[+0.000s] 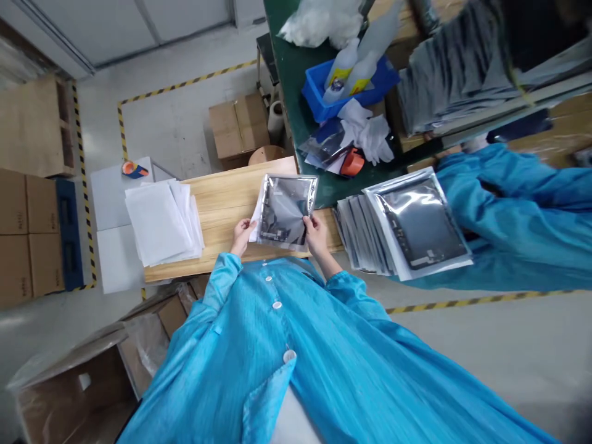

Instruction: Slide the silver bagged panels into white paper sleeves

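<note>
Centrally, a bagged panel (284, 213) is held between both hands above the wooden table (222, 197), its longer side seemingly running away from the body and a white sheet (253, 235) showing along its left edge. Its near right edge is pinched by the right hand (316, 233), while the sheet's edge appears to be pinched by the left hand (241, 235); whether the bag is caught there too cannot be told. Farther out, the paper stack (160, 225) is set nearer the left hand, the row of bagged panels (419, 222) nearer the right.

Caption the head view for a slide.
Both hands hold a white-edged, shiny bagged panel at a wooden table, between white sheets and stacked bagged panels.
</note>
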Demonstrator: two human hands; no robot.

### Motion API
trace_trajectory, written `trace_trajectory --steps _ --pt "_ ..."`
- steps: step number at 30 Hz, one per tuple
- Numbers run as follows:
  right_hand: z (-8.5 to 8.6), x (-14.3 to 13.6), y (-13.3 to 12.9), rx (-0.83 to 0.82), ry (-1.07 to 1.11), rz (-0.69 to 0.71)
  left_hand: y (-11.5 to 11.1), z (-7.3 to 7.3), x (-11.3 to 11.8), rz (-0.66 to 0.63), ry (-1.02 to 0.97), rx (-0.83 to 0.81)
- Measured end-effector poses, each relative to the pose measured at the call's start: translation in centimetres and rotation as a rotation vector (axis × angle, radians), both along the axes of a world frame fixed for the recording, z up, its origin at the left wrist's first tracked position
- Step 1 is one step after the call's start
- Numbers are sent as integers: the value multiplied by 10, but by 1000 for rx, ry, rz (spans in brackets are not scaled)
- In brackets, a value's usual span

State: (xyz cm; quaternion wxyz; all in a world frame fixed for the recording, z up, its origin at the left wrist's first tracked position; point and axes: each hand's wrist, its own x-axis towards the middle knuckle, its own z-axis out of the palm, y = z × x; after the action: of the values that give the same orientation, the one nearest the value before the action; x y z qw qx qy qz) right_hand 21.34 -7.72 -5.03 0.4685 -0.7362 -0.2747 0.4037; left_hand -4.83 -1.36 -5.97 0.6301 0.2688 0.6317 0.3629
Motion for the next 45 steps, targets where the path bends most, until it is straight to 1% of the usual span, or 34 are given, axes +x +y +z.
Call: trace_trajectory --steps 3,6,8,10,13,15,17,21,24,26,29,31,32,33,34,35,36,37,38,39,40,41,43,45 --pt "4 7 -14 25 -26 -99 5 8 15 -54 32 63" --pt "0 10 -18 20 -27 -208 2 11 29 -112 60 81" --pt "-6 8 -17 -4 36 -238 -4 10 36 -141 89 67" --pt "-12 2 -14 -35 117 -237 -11 6 40 -157 127 43" --pt "-21 -9 -10 -82 220 -225 -20 -1 39 -161 192 13" --pt "-24 -12 -11 -107 303 -227 -22 -6 31 -141 253 -6" --pt "-24 -6 -14 -117 382 -231 -18 -11 19 -89 340 -24" --pt "-16 27 -30 -116 519 -204 0 -18 -12 36 501 -29" --pt "-9 54 -46 -122 595 -159 16 -20 -28 73 551 -7" --pt "-6 65 -57 -126 614 -150 24 -19 -36 75 574 14" --pt "-7 70 -72 -120 602 -185 32 -12 -48 87 648 48" --pt "-10 68 -80 -110 582 -218 35 -5 -51 148 749 66" --pt "-12 66 -84 -107 572 -230 36 -3 -48 174 829 84" --pt "-14 65 -86 -105 562 -238 36 -3 -42 163 912 119" --pt "-17 63 -88 -105 552 -243 36 -4 -31 92 978 176" --pt "-20 61 -89 -106 542 -244 35 -8 -16 -38 1016 251" --pt "-23 60 -89 -106 532 -242 34 -13 3 -218 1014 335" --pt "-25 59 -88 -107 519 -237 32 -21 23 -412 953 408" --pt "-28 58 -87 -108 505 -230 30 -29 43 -534 902 435" --pt "-29 59 -85 -110 490 -221 27 -38 60 -565 895 397" --pt "-31 60 -82 -113 474 -207 25 -46 75 -556 892 347" --pt "-31 62 -79 -119 458 -189 22 -53 84 -531 887 306" --pt "-31 68 -72 -137 435 -138 19 -64 88 -482 862 261" --pt "-29 74 -63 -162 423 -77 15 -70 78 -471 827 268"
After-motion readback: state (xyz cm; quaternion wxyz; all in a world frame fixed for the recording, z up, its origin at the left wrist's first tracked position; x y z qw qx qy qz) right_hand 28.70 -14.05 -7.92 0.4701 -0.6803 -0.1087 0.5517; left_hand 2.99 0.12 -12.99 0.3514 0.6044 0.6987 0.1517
